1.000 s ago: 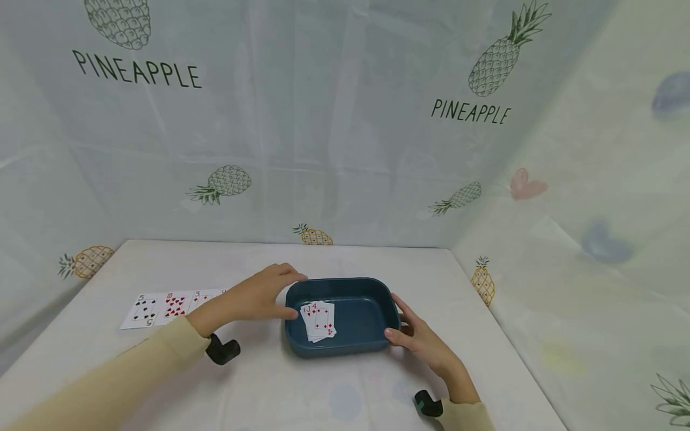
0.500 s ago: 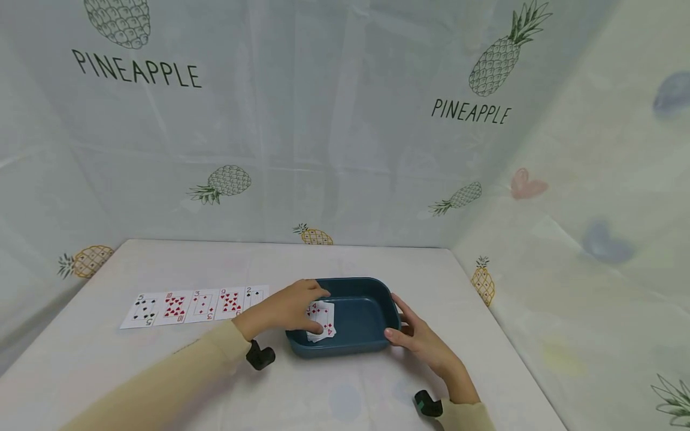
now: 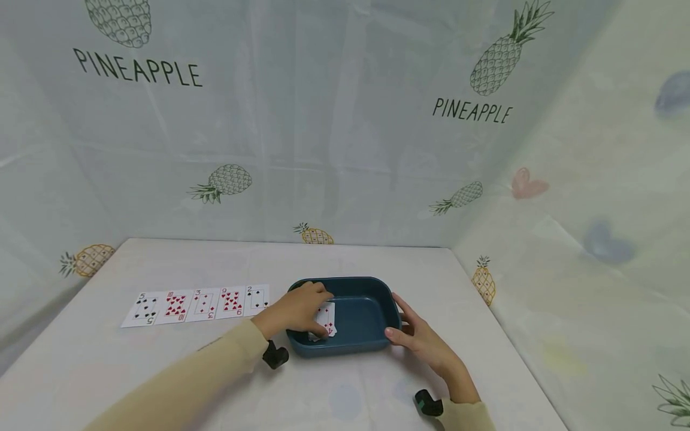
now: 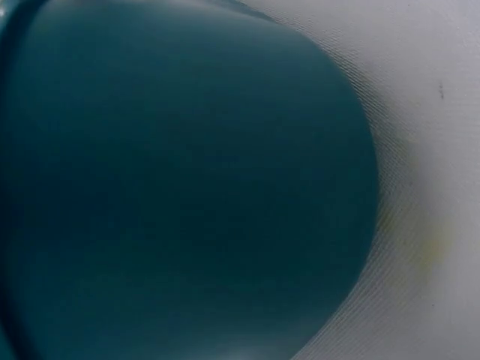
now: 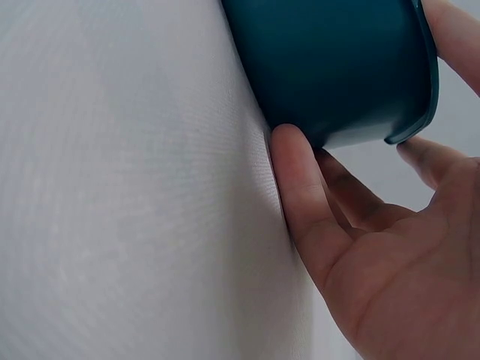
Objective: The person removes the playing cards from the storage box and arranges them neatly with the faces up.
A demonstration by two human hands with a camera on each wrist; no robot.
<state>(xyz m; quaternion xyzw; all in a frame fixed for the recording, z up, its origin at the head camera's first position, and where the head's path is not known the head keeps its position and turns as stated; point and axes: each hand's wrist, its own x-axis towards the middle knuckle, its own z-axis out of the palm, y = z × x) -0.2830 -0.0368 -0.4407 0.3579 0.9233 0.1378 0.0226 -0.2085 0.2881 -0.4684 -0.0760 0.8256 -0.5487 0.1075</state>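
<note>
Left grip [image 3: 295, 309] lies over playing cards [image 3: 328, 313] inside the blue dish [image 3: 366, 323], whether pinching them cannot be told; right grip [image 3: 423, 344] holds the dish's right end.

dish [image 3: 345, 348]: dark teal | cards [image 3: 205, 304]: white, red and black pips | sleeves [image 3: 188, 374]: cream | backdrop [image 3: 334, 120]: grey, pineapple print

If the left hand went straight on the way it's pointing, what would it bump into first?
Probably the playing cards in the blue dish, just ahead of the left hand; depth is unclear, so it may already touch them.
</note>
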